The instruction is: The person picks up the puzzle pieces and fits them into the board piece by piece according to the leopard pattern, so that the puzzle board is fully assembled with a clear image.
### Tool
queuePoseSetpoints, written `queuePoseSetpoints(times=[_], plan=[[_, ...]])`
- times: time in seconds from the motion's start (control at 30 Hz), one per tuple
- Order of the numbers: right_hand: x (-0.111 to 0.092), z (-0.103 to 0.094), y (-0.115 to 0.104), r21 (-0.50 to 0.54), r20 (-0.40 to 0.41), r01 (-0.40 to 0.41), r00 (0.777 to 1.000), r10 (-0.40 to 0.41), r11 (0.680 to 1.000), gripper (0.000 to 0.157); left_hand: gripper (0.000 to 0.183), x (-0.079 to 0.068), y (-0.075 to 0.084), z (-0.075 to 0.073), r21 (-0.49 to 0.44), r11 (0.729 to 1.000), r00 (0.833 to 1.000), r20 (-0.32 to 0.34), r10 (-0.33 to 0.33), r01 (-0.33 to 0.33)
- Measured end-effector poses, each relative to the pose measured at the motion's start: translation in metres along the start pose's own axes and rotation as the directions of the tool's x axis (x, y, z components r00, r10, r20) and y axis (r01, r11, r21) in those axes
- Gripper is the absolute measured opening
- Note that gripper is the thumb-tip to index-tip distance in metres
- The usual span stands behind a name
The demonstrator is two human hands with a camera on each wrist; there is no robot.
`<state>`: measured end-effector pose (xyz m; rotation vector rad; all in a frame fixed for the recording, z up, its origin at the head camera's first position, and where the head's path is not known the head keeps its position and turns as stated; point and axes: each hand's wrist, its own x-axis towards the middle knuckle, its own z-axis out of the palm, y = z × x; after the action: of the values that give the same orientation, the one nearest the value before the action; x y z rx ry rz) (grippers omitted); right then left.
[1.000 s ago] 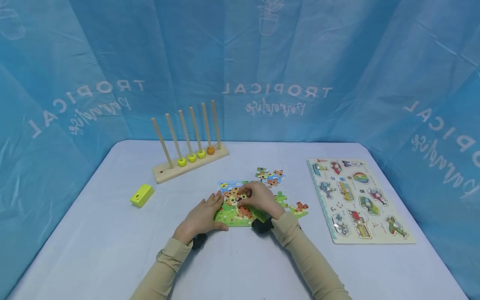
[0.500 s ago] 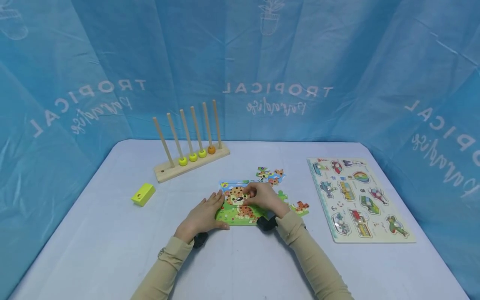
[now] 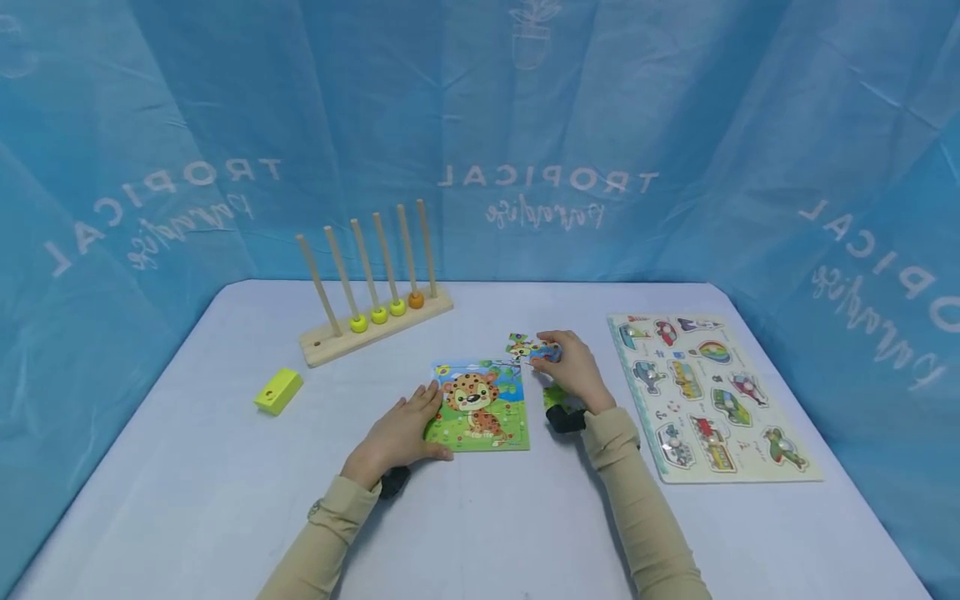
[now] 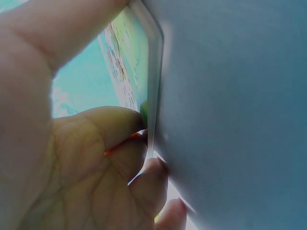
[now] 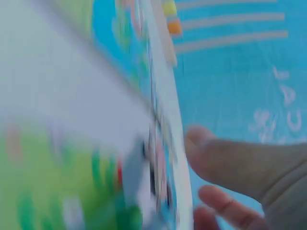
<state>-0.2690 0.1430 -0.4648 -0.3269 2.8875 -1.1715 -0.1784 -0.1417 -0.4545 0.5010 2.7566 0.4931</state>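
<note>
A leopard puzzle board lies flat at the table's middle in the head view. My left hand rests at its left edge, fingers fairly straight, thumb by the near left corner. In the left wrist view, the fingertips touch the board's edge. My right hand is over loose jigsaw pieces beyond the board's right corner, fingertips by a blue one. Thumb and fingers are apart in the blurred right wrist view, no piece seen between them. A green piece is partly hidden beneath that wrist.
A wooden peg stand with several yellow and orange beads stands at the back left. In front of it lies a yellow block. On the right is a white vehicle puzzle board. A blue curtain hangs behind the table.
My right hand has left the leopard board, moving right and away from me to the loose pieces. The board's right side is uncovered now. My left hand stays at the left edge.
</note>
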Motion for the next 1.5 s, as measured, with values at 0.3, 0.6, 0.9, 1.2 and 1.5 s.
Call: queuePoseSetpoints(times=[0.3,0.6,0.9,1.2,1.5], plan=[[0.008,-0.002,0.010,-0.089,0.067,-0.039,0.997,0.045,0.995,0.055,0.097,-0.004,-0.004,-0.003,-0.027,1.000,1.000,-0.009,-0.007,0.007],[0.005,0.000,0.011,-0.014,0.063,-0.109,0.992,0.110,0.994,0.034,0.099,-0.004,-0.005,0.000,-0.028,1.000,1.000,-0.006,-0.009,0.009],[0.009,0.011,-0.006,0.189,0.063,-0.064,0.997,0.053,0.980,0.031,0.099,-0.004,-0.003,0.000,-0.028,1.000,1.000,-0.012,0.004,-0.004],[0.021,0.048,-0.048,0.150,0.143,0.071,0.985,-0.093,0.986,0.025,0.098,0.000,-0.001,0.001,-0.016,1.000,1.000,-0.011,0.021,-0.021],[0.030,0.079,-0.081,-0.024,0.204,0.091,0.975,-0.084,0.996,0.022,0.096,-0.003,0.001,-0.002,-0.002,1.000,1.000,0.003,0.022,-0.022]])
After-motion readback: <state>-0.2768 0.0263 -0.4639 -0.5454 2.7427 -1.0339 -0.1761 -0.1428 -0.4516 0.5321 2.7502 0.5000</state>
